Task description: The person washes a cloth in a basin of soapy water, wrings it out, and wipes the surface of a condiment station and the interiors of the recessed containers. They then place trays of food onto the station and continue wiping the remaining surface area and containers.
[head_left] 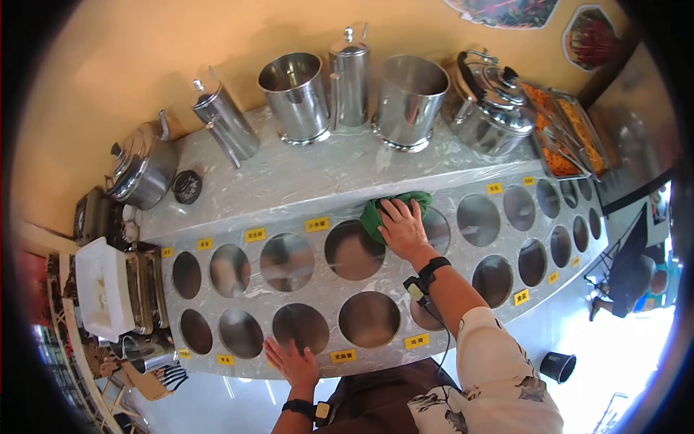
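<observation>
My right hand [403, 228] presses a crumpled green cloth [374, 215] onto the grey marbled counter [448, 286], close to the raised back ledge. The cloth lies between two round openings of the back row and partly covers their rims. My left hand [293, 365] rests at the counter's front edge with its fingers spread and nothing in it. It is beside a round opening [301, 329] of the front row. Yellow labels [316, 224] with dark writing are stuck along both rows.
On the back ledge stand two steel canisters [296, 101], tall lidded pots [352, 83] and kettles [495, 108]. Trays of orange food [560, 137] with tongs are at the back right. A white tub [103, 289] and a knife block [148, 380] are at the left.
</observation>
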`<state>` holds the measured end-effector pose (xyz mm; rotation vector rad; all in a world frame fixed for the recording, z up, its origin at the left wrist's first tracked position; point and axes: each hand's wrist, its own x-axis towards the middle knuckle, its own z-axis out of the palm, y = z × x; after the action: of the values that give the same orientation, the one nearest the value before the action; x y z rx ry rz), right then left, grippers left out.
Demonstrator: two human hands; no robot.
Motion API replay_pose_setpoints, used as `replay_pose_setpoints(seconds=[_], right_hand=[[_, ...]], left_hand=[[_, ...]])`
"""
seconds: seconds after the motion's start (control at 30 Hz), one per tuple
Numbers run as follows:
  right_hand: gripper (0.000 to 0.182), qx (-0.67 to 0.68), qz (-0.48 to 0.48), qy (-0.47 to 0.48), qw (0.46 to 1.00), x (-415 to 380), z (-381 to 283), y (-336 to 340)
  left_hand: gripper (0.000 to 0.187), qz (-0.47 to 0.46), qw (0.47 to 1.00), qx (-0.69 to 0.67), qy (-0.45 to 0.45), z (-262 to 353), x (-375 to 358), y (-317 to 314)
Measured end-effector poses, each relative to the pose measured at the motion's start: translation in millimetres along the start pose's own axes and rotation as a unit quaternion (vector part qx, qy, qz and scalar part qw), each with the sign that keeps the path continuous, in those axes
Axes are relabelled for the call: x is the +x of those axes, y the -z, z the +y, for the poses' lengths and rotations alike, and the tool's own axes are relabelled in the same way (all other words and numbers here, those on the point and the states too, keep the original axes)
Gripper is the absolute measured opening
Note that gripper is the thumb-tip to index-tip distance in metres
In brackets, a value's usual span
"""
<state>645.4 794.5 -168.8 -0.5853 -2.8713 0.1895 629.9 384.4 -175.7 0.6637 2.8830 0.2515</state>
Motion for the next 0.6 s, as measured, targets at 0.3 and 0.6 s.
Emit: replay_pose_setpoints(seconds=[0.3,0.6], right_hand=[[0.041,-0.025,0.038,-0.080,0.996,-33,104,10],[0.032,0.128,0.004,-0.109,0.986,-119,112,34]], left_hand=[[0.044,0.041,0.999,0.020,-0.029,-4,-3,-6],[0.049,0.044,0.998,0.054,0.014,15,-5,-11]])
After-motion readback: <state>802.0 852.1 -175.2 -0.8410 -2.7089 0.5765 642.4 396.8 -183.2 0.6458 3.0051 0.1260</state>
